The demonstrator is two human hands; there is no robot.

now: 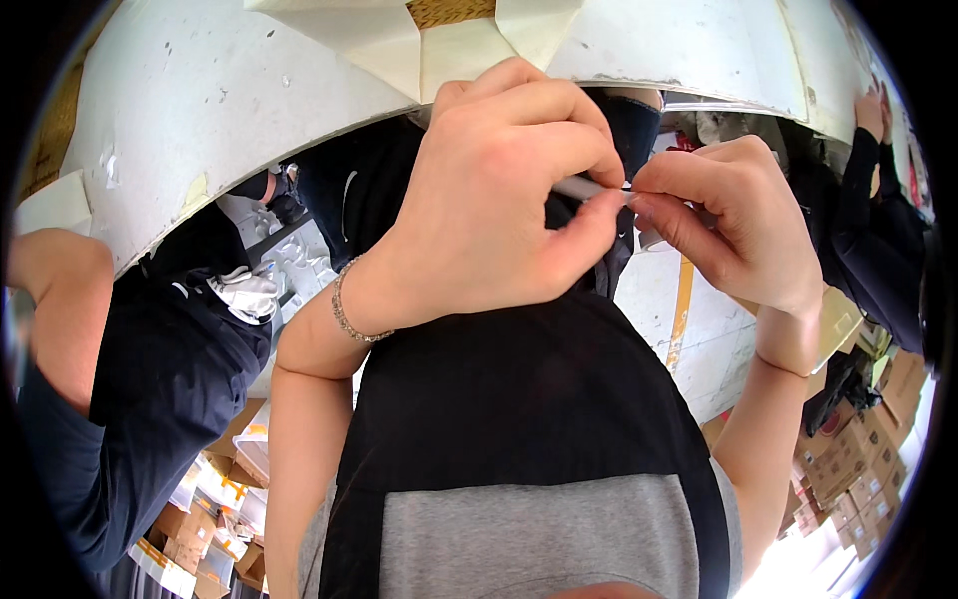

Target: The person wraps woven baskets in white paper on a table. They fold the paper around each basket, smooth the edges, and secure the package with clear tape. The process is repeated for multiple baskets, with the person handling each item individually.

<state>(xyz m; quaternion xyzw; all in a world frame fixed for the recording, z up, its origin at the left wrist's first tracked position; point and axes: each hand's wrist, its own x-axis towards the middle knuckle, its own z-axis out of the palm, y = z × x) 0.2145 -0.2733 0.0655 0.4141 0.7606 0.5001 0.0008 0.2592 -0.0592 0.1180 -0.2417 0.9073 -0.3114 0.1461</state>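
My left hand (499, 200), with a beaded bracelet at the wrist, is raised over my lap near the table edge. Its thumb and forefinger pinch a small, narrow whitish-grey strip (577, 187), whose kind I cannot make out. Close beside it on the right, my right hand (738, 220) is closed too, thumb and forefinger pressed together at the strip's tip. What lies between the right fingertips is too small to name. A black apron (499, 399) covers my front below both hands.
A worn white table (249, 90) curves across the top, with folded cream paper (459, 50) on it. At left sits a person in dark clothes (170, 359), forearm at the table. Another person (878, 240) works at far right. Cardboard boxes (858, 459) stand behind.
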